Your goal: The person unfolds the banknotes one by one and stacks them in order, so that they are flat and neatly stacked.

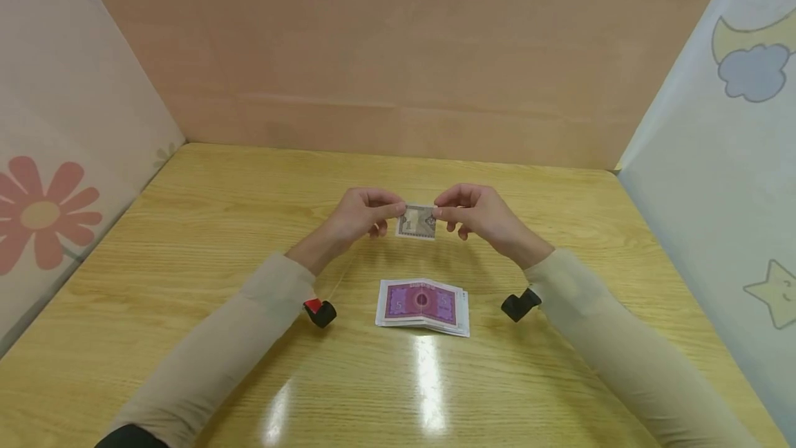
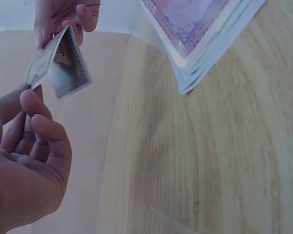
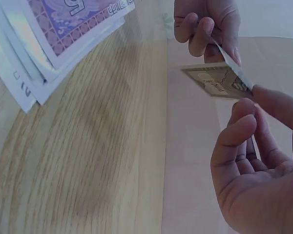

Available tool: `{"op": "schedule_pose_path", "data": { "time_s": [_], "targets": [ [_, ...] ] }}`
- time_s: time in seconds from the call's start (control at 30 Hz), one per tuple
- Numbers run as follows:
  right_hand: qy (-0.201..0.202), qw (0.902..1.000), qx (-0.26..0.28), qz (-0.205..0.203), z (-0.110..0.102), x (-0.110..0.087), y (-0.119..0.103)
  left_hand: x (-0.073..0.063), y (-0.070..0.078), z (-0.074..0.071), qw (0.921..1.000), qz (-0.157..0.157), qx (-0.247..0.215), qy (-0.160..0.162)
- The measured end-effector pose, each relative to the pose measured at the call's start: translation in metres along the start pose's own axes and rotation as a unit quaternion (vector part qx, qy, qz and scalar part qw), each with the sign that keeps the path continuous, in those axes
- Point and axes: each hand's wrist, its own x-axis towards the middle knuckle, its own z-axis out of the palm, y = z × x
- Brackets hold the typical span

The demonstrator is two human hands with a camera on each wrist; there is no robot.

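Note:
Above the table, my left hand (image 1: 359, 218) and my right hand (image 1: 481, 218) hold a small brownish banknote (image 1: 417, 222) between them. Each hand pinches one upper corner of it with thumb and fingertips. In the left wrist view the banknote (image 2: 58, 66) is bent along a crease, with two panels at an angle. The right wrist view also shows the folded banknote (image 3: 219, 80), pinched at its ends. Closer to me on the table lies a stack of banknotes (image 1: 423, 303); the top one is purple with a 5 and has a raised middle fold.
The wooden table (image 1: 186, 337) runs back to a plain orange-tan backdrop (image 1: 398, 54). Side panels carry a flower print (image 1: 40, 215) on the left and a star print (image 1: 777, 292) on the right. Dark wrist-worn devices (image 1: 521, 305) hang under both forearms near the stack.

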Motion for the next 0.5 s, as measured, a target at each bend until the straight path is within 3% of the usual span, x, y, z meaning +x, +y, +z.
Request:
{"op": "schedule_pose_path", "data": {
  "time_s": [0.23,0.5],
  "targets": [
    [-0.017,0.9996,0.021,-0.007,-0.005,0.000,-0.005,-0.007,-0.001,-0.002,0.9997,0.000,0.018,-0.018],
    [-0.070,0.9960,0.055,-0.008,-0.001,0.009,-0.007,-0.011,-0.001,-0.002,0.9986,0.011,0.017,-0.049]
  ]
}}
